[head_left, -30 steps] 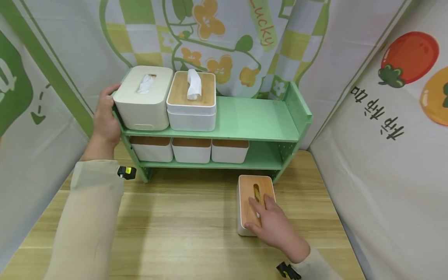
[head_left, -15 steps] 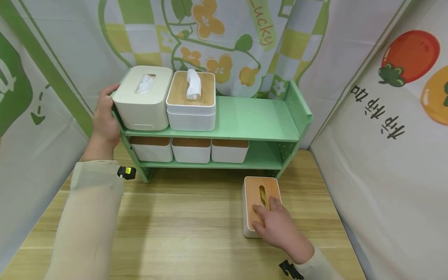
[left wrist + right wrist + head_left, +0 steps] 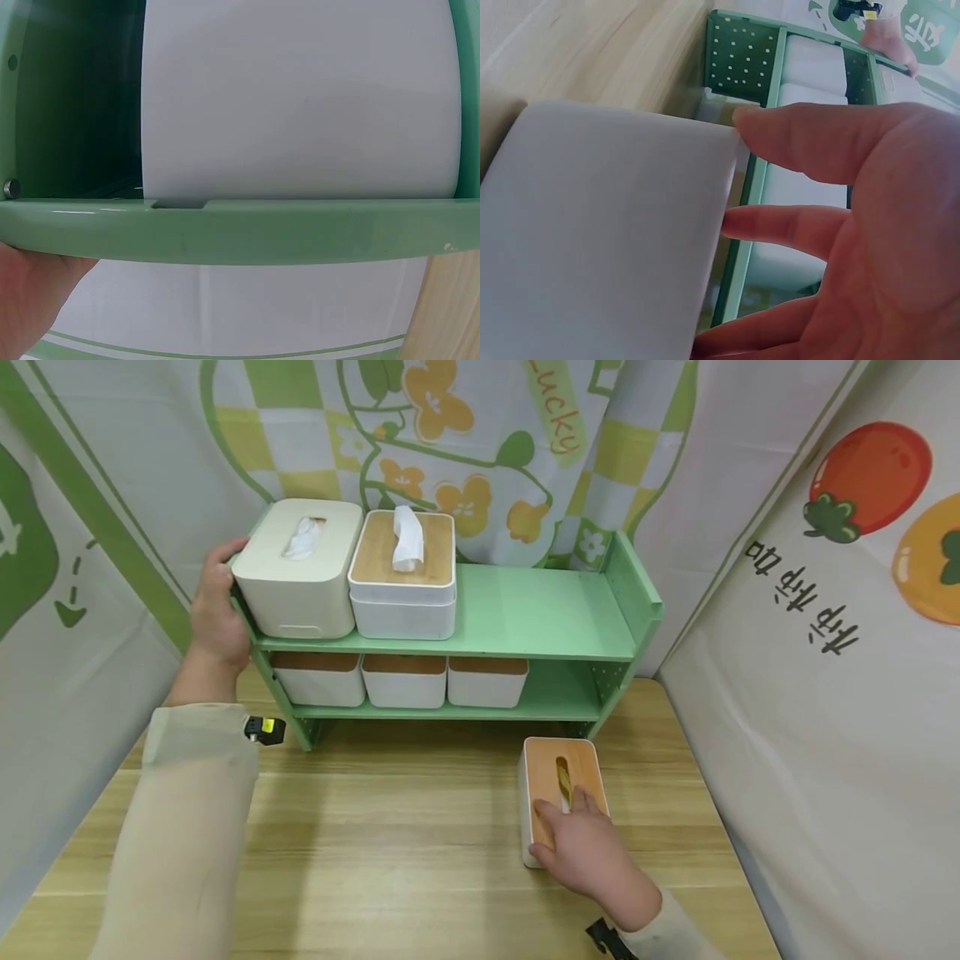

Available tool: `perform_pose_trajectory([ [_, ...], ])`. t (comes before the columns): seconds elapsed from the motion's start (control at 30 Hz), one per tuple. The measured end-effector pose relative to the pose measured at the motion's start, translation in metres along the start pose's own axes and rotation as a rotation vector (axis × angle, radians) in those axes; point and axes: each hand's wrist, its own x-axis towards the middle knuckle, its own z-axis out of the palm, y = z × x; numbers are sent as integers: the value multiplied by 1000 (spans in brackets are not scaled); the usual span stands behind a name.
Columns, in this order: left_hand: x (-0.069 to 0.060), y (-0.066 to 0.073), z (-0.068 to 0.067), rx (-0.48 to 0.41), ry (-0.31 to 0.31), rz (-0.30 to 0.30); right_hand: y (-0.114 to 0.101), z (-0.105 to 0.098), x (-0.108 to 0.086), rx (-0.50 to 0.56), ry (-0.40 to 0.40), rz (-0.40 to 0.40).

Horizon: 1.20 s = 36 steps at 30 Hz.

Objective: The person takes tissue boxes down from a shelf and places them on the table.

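Note:
In the head view, a white tissue box with a wooden lid (image 3: pixel 543 781) stands on the table in front of a green shelf (image 3: pixel 536 606). My right hand (image 3: pixel 591 852) lies over its near end, fingers spread and fairly straight, fingertips touching the lid. Something yellow shows in the lid's slot. The right wrist view has the thumb and fingers at the edge of a pale face of the box (image 3: pixel 615 225). My left hand (image 3: pixel 217 618) grips the shelf's left side panel (image 3: pixel 262 232); its fingertips are hidden. Beside that hand sits a cream tissue box (image 3: pixel 300 597) with a white tissue in its opening.
A wood-lidded tissue box (image 3: pixel 405 614) with a tissue sticking up stands beside the cream one on the top shelf. Three white boxes (image 3: pixel 405 683) line the lower shelf. Printed fabric walls (image 3: pixel 810 718) enclose the wooden table (image 3: pixel 390 827).
The tissue box on the table has slid a little to the right under my right hand, then stopped. The right hand has shifted slightly on the lid. My left hand stays at the shelf.

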Motion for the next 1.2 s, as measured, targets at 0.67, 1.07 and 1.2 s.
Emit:
perform_pose_trajectory([
  [0.67,0,0,-2,19,-2,10,14,-17,1,29,-103,164],
  [1.07,1,-1,-4,72,-11,35,33,-20,0,48,-121,233],
  [1.2,2,-1,-4,106,-5,29,41,-20,-3,56,-117,254],
])
